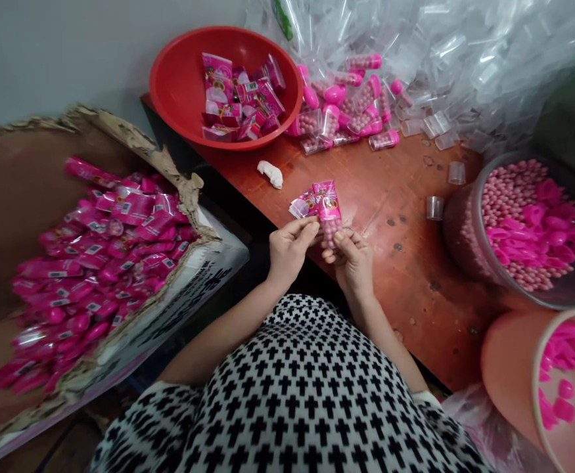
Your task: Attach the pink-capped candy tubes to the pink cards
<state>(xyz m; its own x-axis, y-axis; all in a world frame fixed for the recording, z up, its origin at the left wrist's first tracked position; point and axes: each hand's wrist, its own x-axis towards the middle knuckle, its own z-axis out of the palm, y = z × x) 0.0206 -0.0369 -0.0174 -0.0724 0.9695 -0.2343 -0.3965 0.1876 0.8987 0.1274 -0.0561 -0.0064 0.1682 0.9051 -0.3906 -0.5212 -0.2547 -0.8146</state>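
Observation:
Over the front edge of the orange-brown table, my right hand (pixel 355 258) is closed round the lower end of a clear tube of pink candy balls (pixel 331 235). A shiny printed pink wrapper (pixel 326 196) covers the tube's upper part. My left hand (pixel 291 249) pinches at the wrapper's lower left edge, thumb and forefinger together; the exact grip is partly hidden. Just behind the fingers lie more printed wrappers (pixel 303 205), partly clear. A crumpled white piece (pixel 270 175) rests on the table beyond them.
A red bowl (pixel 173 98) holds wrappers. Left stands a torn cardboard box (pixel 208 253) of pink packets (pixel 100 249). Filled tubes (pixel 339 108) and clear empty tubes (pixel 452 59) are heaped behind. At right are a candy bucket (pixel 464 230) and a pinkish tub (pixel 506 368) with pink plastic pieces.

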